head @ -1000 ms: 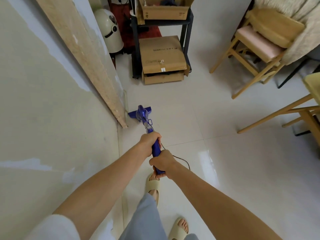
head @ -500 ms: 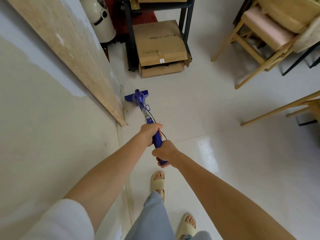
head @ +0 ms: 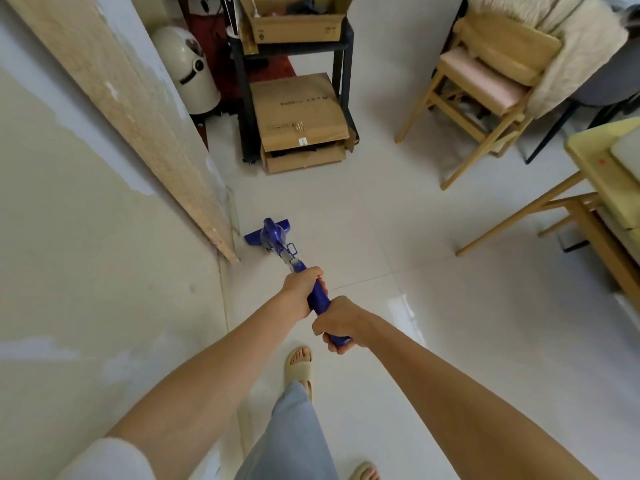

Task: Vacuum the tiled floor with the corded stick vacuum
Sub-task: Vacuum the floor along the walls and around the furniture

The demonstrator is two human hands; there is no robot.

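text: none legible | flat cardboard box [head: 298, 109]: dark printed line and small white sticker, too blurred to read | upper cardboard box [head: 294, 27]: small printed marks on its front, unreadable

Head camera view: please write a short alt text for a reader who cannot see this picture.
Seen from above, a person grips the handle of a blue stick vacuum with the left hand ahead of the right hand, its floor head on the pale tiled floor beside a leaning wooden board. Beyond stand cardboard boxes and a wooden chair.
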